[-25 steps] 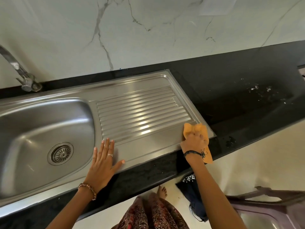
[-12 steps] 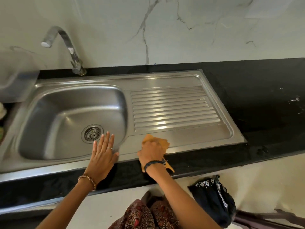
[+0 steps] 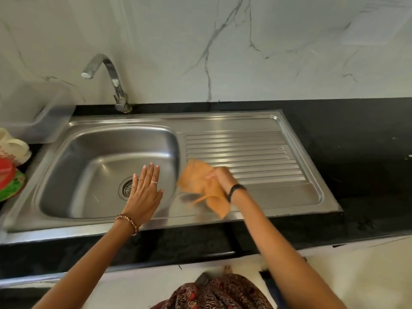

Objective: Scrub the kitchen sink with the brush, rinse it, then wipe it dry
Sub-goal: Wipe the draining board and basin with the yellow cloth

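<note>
Soft cloth bunched in the right hand over the draining board

The orange cloth (image 3: 204, 186) is light, limp and easily crumpled; the right hand (image 3: 220, 177) grips it by its gathered upper part, fingers curled round the fabric, loose corners trailing over the front rim of the steel sink (image 3: 316, 186). A fistful near the middle looks the best hold for pressing it flat. The left hand (image 3: 145, 192) hovers over the basin's front edge, fingers straight and together, holding nothing.

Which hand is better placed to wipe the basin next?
Right hand: it grips the orange cloth beside the basin. The left hand is flat at the basin's near edge, holding nothing.
</note>
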`<state>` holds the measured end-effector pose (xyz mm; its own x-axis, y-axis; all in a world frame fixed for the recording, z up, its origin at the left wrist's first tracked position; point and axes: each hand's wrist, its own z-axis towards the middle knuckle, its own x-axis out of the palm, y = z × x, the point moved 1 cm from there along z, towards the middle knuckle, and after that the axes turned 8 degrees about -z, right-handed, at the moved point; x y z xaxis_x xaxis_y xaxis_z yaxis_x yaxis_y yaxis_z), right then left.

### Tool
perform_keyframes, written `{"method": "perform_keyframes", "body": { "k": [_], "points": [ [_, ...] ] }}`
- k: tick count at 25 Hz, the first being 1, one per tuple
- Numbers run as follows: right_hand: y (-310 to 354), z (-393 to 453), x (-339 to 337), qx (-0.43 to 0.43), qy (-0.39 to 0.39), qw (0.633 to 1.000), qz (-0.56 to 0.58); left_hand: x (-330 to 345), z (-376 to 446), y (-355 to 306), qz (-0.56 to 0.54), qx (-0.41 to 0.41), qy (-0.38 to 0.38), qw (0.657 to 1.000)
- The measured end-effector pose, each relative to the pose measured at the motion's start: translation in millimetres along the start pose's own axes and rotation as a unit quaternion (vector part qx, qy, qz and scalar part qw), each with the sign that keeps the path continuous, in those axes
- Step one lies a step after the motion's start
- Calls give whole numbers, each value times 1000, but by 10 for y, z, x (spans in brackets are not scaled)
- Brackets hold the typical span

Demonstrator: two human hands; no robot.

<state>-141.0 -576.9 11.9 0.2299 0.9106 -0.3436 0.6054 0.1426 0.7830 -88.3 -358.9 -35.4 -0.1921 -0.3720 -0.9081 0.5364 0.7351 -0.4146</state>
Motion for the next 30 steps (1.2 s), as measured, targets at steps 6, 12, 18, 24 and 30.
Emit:
{"method": "perform_keyframes", "body": {
  "k": [6, 12, 18, 24, 30],
  "points": [
    [382, 497, -1561, -109, -215, 928, -286, 146, 594, -376, -13, 23, 24, 999],
    [94, 1261, -2072, -108, -177, 909, -362, 347, 1341, -817, -18, 42, 46, 998],
    [-580, 1833, -1997, -76, -104, 837, -532, 560, 1726, -813, -31, -4, 54, 998],
    [-523, 2407, -2090, -76, -181, 815, -545, 717, 1813, -613, -13, -74, 62, 995],
    [-327, 2803, -2099, -49, -227, 826, -514, 650, 1747, -433, -23, -128, 56, 990]
  ]
}}
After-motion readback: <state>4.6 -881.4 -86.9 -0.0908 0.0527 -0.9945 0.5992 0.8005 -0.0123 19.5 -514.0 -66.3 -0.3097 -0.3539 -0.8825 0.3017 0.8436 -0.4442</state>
